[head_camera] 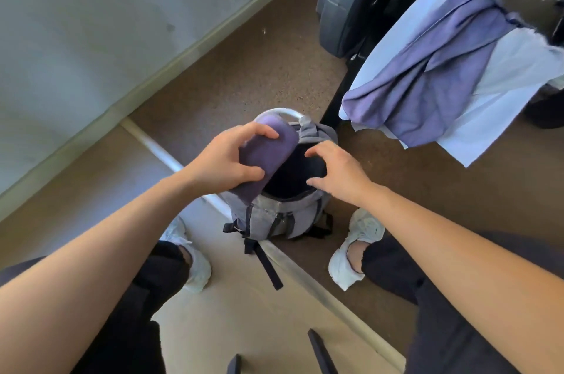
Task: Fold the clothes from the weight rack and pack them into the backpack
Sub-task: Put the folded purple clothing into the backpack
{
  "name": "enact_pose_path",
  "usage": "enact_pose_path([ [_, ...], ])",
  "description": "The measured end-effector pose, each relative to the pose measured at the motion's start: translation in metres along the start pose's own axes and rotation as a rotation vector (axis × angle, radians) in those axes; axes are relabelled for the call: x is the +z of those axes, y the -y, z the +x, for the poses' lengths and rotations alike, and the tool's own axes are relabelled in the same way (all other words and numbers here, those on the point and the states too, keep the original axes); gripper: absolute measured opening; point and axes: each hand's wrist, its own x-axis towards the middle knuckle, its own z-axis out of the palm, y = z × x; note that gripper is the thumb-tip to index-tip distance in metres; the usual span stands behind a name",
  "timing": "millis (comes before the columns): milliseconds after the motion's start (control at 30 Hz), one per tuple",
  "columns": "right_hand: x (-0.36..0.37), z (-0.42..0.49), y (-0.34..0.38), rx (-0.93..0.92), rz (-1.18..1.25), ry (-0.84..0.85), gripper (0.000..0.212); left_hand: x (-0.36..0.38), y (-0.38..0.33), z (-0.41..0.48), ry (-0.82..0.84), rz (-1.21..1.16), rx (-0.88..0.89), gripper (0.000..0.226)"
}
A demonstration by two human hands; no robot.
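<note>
A home workout room: brown carpet (253,68) meets a pale wall (91,22), while dark weight plates (345,7) stand on a rack draped with laundry (442,62).

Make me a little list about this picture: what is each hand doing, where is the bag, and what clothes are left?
left hand: grips a folded purple cloth at the bag's mouth
right hand: at the bag's rim, fingers spread, holding nothing
backpack: grey, upright on the floor between the feet, top open
still on rack: purple garment over a white one
</note>
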Motion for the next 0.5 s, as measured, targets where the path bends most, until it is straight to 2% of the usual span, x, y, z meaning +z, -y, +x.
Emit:
enact_pose_path([
  [67, 0.002, -0.001, -0.004, -0.022, -0.087, 0.06, 0.099, 0.005, 0.006, 0.008, 0.047, 0.106, 0.039, 0.061],
  [133, 0.002, -0.004, -0.01, -0.039, -0.145, 0.075, 0.119, 0.01, 0.011, 0.013, 0.102, 0.213, 0.066, 0.063],
  [233, 0.007, -0.011, -0.021, -0.077, -0.152, 0.077, 0.129, 0.025, 0.018, 0.012, 0.193, 0.428, 0.172, 0.065],
  [400, 0.016, -0.022, -0.03, -0.104, -0.203, 0.166, 0.139, 0.058, 0.023, 0.021, 0.239, 0.715, 0.363, 0.061],
  [500, 0.013, -0.022, -0.03, -0.114, -0.181, 0.164, 0.142, 0.085, 0.026, 0.042, 0.329, 0.803, 0.327, 0.057],
])
